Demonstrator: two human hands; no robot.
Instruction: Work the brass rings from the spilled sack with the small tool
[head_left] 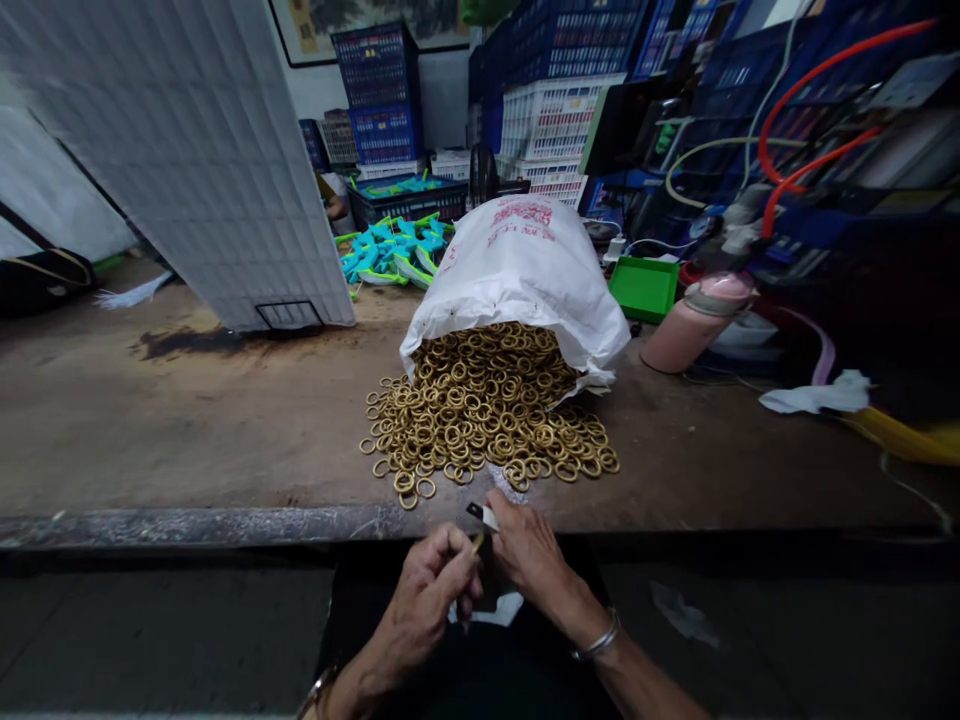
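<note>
Two closed grips, left hand (429, 592) pinching brass ring (478, 543), right hand (534, 556) holding black strip (487, 583) pointing away.

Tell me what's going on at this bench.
A person is at a worn bench, hands together just below its near edge. The left hand pinches what looks like a brass ring, and the right hand holds a small dark piece against it. Ahead, a white sack lies on its side, spilling a pile of brass rings onto the bench. A pink bottle and green tray sit to the right.
</note>
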